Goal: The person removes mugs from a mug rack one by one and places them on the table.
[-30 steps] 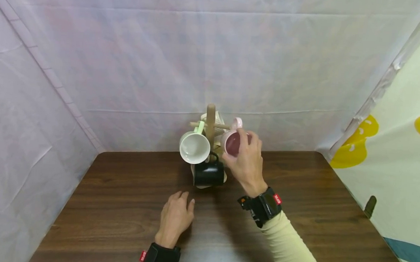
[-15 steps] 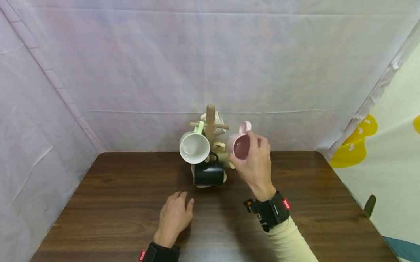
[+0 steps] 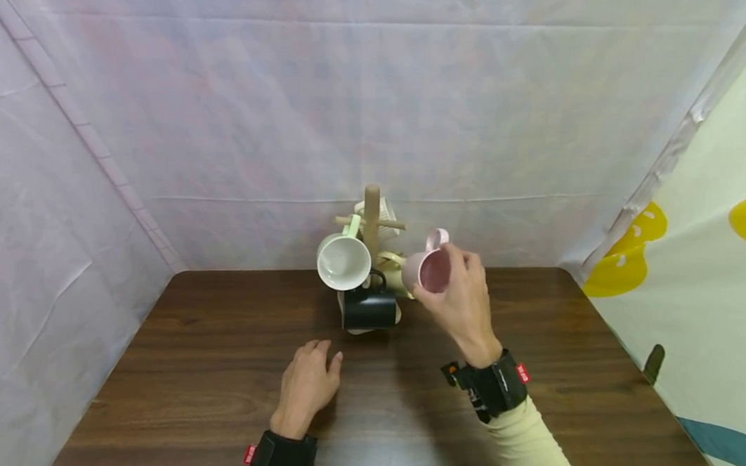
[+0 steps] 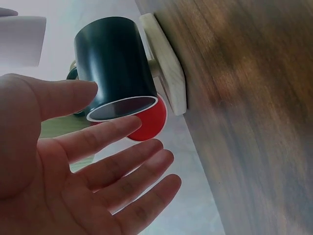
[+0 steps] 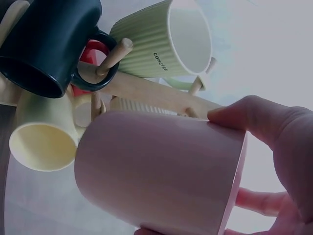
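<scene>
My right hand (image 3: 464,301) grips a pink mug (image 3: 412,269) by its rim, just right of a wooden mug rack (image 3: 371,219); the mug is off the pegs, its handle pointing away from me. In the right wrist view the thumb lies on the side of the pink mug (image 5: 156,171) near the rim. My left hand (image 3: 306,388) is low over the table in front of the rack, fingers relaxed and holding nothing. In the left wrist view its fingers (image 4: 127,183) are spread near the black mug (image 4: 115,63), which hangs on the rack.
On the rack hang a green mug (image 5: 146,41), a pale yellow mug (image 5: 44,132), a cream ribbed mug (image 3: 386,216) and a red mug (image 4: 152,117) behind the black one. The rack stands near the back edge of the brown table (image 3: 214,365), before a pale cloth wall (image 3: 259,114).
My right hand has drawn the pink mug away from the rack's right peg, to the right, then lowered it toward me. The left hand has barely moved.
</scene>
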The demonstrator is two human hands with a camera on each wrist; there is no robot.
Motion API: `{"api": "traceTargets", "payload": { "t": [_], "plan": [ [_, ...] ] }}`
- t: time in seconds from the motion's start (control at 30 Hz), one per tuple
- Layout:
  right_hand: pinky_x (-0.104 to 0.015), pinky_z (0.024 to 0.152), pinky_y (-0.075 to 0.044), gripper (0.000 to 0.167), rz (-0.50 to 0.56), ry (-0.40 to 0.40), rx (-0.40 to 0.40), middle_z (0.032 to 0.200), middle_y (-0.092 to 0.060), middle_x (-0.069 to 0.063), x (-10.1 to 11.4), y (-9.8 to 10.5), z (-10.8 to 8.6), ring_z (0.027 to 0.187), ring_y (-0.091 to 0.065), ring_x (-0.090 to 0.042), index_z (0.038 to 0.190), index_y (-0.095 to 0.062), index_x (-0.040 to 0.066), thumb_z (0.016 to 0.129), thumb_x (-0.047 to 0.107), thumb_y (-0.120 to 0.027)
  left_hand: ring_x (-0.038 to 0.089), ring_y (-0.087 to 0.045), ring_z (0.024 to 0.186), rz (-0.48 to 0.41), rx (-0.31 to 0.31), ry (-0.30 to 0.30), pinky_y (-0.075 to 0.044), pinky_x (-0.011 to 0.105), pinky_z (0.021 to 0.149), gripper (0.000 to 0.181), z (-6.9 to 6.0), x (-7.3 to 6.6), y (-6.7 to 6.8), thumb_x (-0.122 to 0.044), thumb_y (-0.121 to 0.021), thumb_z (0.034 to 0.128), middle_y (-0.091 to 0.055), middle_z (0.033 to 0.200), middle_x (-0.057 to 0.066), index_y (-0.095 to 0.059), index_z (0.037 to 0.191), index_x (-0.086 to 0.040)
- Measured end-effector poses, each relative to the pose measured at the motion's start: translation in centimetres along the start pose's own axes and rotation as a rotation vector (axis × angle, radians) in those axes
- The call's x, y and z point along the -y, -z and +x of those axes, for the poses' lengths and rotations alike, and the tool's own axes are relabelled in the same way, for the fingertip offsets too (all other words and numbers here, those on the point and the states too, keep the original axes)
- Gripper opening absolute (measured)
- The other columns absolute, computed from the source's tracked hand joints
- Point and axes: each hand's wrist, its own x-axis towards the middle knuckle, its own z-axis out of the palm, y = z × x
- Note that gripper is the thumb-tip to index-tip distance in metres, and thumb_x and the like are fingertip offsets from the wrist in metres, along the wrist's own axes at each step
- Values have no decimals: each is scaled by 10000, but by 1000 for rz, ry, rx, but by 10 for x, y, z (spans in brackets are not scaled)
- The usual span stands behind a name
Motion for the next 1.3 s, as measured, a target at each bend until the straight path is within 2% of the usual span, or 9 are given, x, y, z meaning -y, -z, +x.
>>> {"api": "traceTargets", "payload": {
  "t": [0.27, 0.6, 0.93, 1.3],
  "plan": [
    [-525, 786, -516, 770, -13, 4, 79, 1159, -537, -272, -6, 8, -4, 998, -555, -403, 1299, -535, 22, 646, 232, -886, 416, -590, 1156, -69, 31, 3, -498, 540, 930, 363, 0, 1, 2, -213, -629, 963, -624, 1240, 254, -648, 1211, 51],
    [-500, 752, -529, 717, -15, 4, 197, 1126, -575, -220, -14, 8, -14, 979, -576, -349, 1283, -553, 55, 671, 256, -868, 416, -579, 1180, -89, 45, 13, -486, 551, 945, 364, 0, 2, 5, -214, -623, 966, -617, 1263, 247, -644, 1227, 39],
    [-471, 718, -538, 688, -37, 8, 267, 1060, -571, -170, -16, 8, -20, 924, -576, -303, 1275, -569, 60, 682, 272, -845, 411, -605, 1137, -92, -2, -12, -510, 538, 907, 355, 3, 4, 7, -221, -627, 964, -635, 1231, 244, -658, 1206, 37],
    [-429, 732, -535, 711, -57, -43, 394, 1073, -559, -155, -15, 8, -23, 922, -581, -291, 1293, -568, 68, 681, 279, -861, 391, -612, 1149, -145, 37, -1, -496, 536, 932, 343, 4, 2, 12, -239, -616, 975, -643, 1246, 210, -659, 1222, -5]
  ]
}}
